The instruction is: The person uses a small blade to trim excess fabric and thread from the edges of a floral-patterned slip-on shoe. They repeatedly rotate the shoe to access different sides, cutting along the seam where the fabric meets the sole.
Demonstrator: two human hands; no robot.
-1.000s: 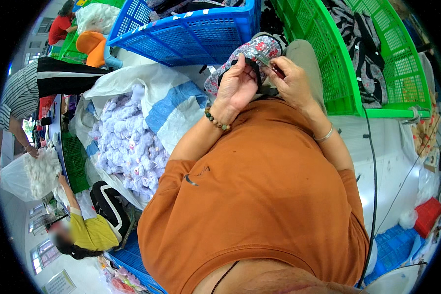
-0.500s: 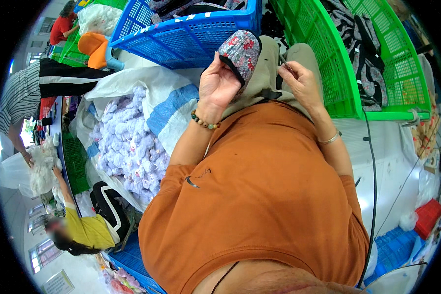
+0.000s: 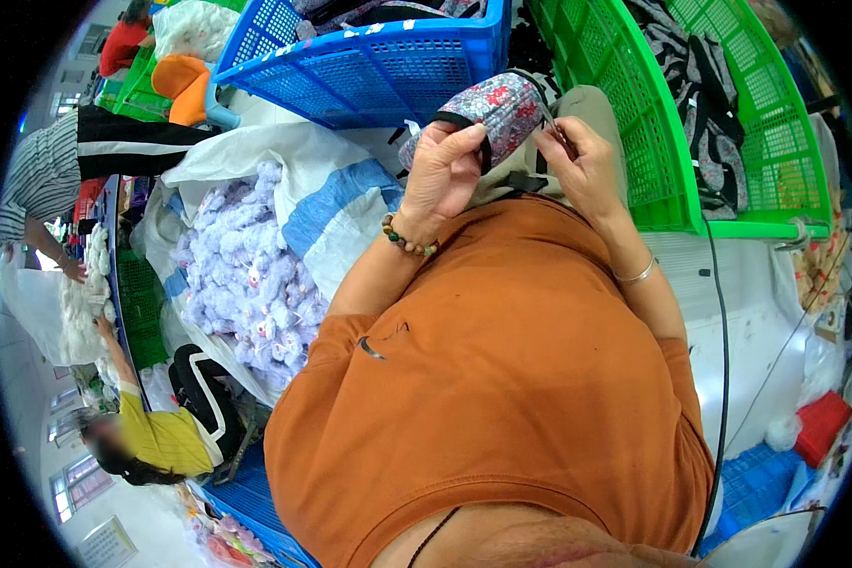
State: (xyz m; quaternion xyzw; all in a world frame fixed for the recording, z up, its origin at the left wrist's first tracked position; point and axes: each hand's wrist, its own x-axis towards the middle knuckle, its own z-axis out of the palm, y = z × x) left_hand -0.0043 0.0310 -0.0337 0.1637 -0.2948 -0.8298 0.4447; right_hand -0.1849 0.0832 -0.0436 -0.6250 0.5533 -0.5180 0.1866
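In my left hand [image 3: 442, 178] is a floral fabric slipper [image 3: 506, 109] with red flowers on grey and black edging. It lies above my lap, its rounded end pointing away and to the right. My left thumb and fingers pinch the near edge. My right hand [image 3: 585, 163] is closed around small scissors [image 3: 565, 142] with a dark reddish handle. Their metal blade reaches the slipper's right end; whether it touches the fabric I cannot tell. A second bit of patterned fabric shows at the left, partly behind my left hand.
Ahead stands a blue crate [image 3: 369, 80] of fabric pieces. A green crate [image 3: 634, 114] with similar dark pieces is at my right. At my left is a white sack [image 3: 246, 147] of fluffy lavender items [image 3: 246, 265]. Co-workers [image 3: 170, 440] work at the far left. A black cable [image 3: 724, 379] hangs at right.
My left hand has turned and lowered the slipper, swinging its rounded end to the right. The scissors in my right hand now meet that end.
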